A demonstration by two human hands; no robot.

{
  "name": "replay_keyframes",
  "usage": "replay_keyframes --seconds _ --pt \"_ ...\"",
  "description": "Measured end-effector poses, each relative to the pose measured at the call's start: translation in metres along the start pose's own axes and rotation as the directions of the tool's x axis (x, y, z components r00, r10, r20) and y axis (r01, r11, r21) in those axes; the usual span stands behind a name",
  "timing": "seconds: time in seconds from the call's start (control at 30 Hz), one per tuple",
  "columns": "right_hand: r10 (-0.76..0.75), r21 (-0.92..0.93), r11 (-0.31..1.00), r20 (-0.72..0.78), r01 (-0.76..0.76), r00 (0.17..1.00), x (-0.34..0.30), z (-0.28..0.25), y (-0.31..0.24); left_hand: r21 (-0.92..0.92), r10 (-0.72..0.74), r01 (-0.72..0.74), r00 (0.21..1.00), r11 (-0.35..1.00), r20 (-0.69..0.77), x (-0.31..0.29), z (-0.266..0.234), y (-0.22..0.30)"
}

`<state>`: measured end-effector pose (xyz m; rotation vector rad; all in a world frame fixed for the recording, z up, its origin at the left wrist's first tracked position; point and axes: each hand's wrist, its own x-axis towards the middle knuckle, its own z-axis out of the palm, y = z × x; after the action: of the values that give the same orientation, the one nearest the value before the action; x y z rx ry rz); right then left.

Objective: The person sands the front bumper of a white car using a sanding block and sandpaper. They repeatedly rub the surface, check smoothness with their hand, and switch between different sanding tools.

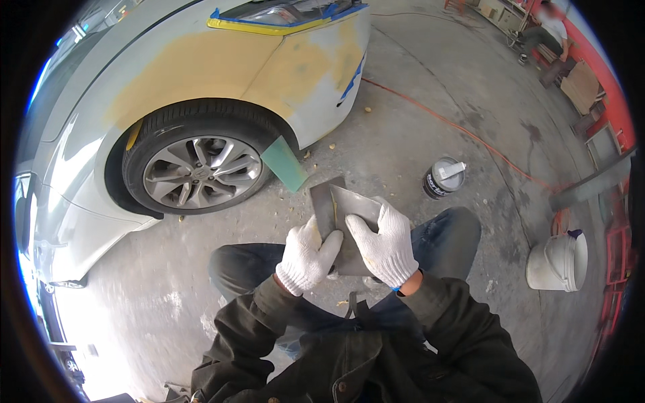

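Observation:
Both my hands wear white knit gloves and meet over my lap. My left hand (pixel 306 258) is closed on a dark grey flat filler spreader (pixel 323 207), thumb laid across its face. My right hand (pixel 388 243) grips a second grey filler spreader (pixel 356 205), its thumb also on top. The two blades overlap, and a thin yellowish smear shows along the edge where they meet. Just ahead is a white car fender (pixel 235 67), coated with tan-yellow filler above the wheel (pixel 201 173). A green translucent sheet (pixel 285 164) leans by the tyre.
To the right stands an open can (pixel 435 188) with a white tube (pixel 449 171) across its top. Farther right is a white bucket (pixel 551 263). An orange hose (pixel 443 115) crosses the concrete floor. Blue and yellow tape edges the headlight (pixel 275 15). A person (pixel 547 40) sits far right.

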<state>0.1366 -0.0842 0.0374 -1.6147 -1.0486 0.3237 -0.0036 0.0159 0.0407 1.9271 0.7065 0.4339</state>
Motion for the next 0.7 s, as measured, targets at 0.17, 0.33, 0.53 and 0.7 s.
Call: replay_keyframes --seconds 0.17,0.33,0.53,0.7 --pt "-0.065 0.004 0.998 0.054 0.065 0.996 -0.01 0.004 0.002 0.027 0.103 -0.113 0.962 0.993 0.254 0.0 -0.01 -0.026" --pt "0.182 0.309 0.908 0.319 -0.283 0.93 0.006 -0.001 0.011 0.038 -0.018 0.002 0.902 0.999 0.431 0.001 -0.022 -0.028" --pt "0.053 0.02 0.998 0.429 -0.068 0.902 0.037 -0.036 0.015 0.001 -0.174 0.195 0.869 0.981 0.463 0.005 -0.037 -0.023" --pt "0.229 0.439 0.849 0.195 -0.293 0.954 0.036 -0.019 0.029 -0.613 -0.016 0.204 0.954 0.763 0.299 -0.009 -0.031 -0.022"
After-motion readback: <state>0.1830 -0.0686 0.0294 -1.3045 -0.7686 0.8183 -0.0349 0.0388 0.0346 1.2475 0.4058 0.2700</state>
